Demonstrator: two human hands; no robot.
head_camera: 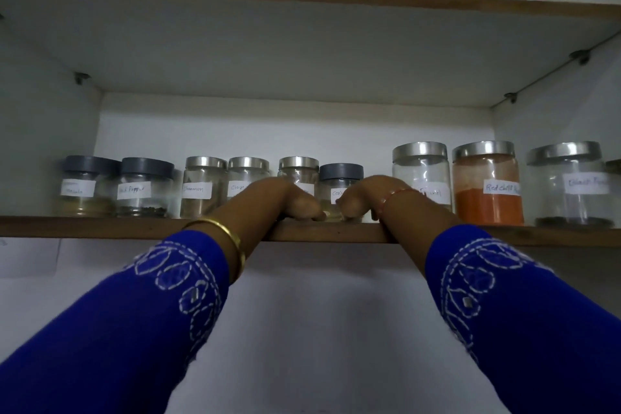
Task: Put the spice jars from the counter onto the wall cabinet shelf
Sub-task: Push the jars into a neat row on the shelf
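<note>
Labels read "Clove" on one jar (248, 185), "Red chilli" on another (488, 183).

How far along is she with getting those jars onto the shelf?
Nine labelled jars already line the shelf, from the grey-lidded jar to the red chilli jar. The left hand and right hand rest there, their fingers hidden. The counter is out of view.
</note>
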